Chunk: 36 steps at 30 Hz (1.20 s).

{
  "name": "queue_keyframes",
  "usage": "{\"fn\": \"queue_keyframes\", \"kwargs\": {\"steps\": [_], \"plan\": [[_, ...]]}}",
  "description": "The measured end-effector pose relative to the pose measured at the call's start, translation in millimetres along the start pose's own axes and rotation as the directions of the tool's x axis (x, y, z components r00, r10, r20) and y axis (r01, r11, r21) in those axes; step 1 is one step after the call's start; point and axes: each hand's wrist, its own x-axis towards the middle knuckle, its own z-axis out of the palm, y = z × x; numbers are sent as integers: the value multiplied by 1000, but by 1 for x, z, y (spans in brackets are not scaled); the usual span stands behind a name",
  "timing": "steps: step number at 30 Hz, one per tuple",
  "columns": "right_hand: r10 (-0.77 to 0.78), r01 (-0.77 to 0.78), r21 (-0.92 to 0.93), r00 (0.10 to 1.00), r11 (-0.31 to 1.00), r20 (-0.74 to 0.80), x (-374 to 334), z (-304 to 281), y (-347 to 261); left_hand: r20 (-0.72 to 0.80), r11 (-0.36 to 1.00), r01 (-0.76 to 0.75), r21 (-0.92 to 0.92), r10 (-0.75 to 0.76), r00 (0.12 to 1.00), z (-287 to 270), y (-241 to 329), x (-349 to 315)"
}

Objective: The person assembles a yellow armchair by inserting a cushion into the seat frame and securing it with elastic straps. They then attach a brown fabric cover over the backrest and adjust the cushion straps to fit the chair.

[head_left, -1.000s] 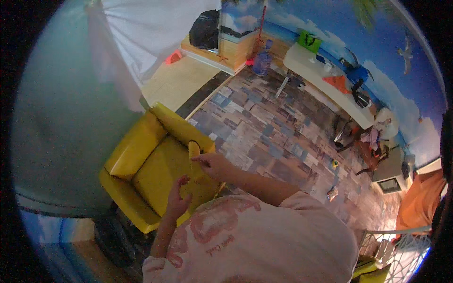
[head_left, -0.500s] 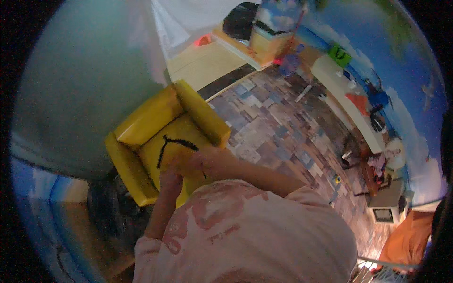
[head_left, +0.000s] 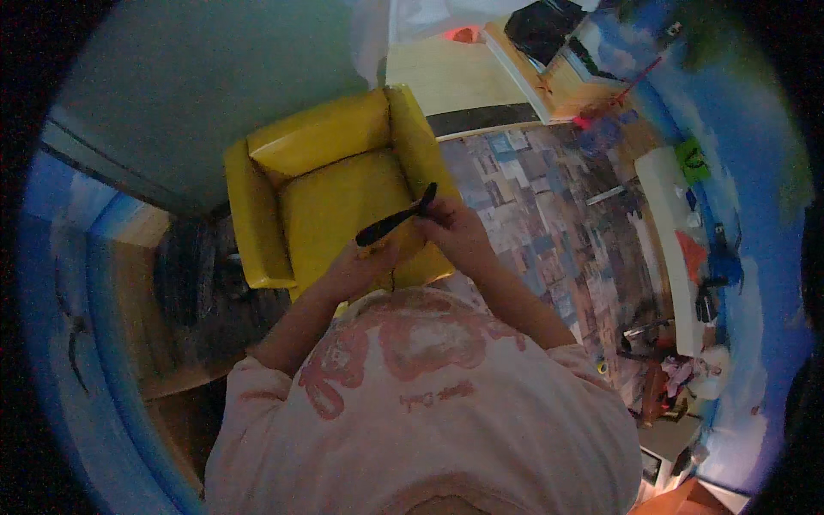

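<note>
I hold a thin black strap [head_left: 396, 221] above the yellow armchair [head_left: 330, 184], my left hand [head_left: 360, 266] and right hand [head_left: 451, 232] each pinching an end with closed fingers. It looks light, limp and floppy; gripping near both ends keeps it taut.

A small green bag or package [head_left: 692, 160] with dark markings sits on the long white counter [head_left: 665, 184], at its end nearest the yellow armchair [head_left: 330, 184]. It is too small to make out further. No screens or signs show clearly.
</note>
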Motion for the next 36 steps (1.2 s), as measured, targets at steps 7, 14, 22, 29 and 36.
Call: {"fn": "queue_keyframes", "kwargs": {"steps": [7, 14, 22, 29, 36], "plan": [[-99, 98, -67, 995, 993, 0, 11, -6, 0, -196, 951, 127, -282, -187, 963, 0, 4, -2], [-176, 178, 2, 972, 984, 157, 31, 1, 5, -357, 968, -11, -251, -82, 931, 5, 12, -7], [-169, 188, -137, 975, 973, 141, 23, -15, 10, -301, 992, 117, 50, -96, 949, 4, 27, -1], [-167, 128, -340, 982, 932, -88, -37, -30, 3, -44, 989, 5, 150, 2, 999, 6, 16, 29], [-94, -131, -542, 925, 830, -369, -141, -69, -2, 453, 883, -363, 297, 205, 868, 85, 15, 76]]}}
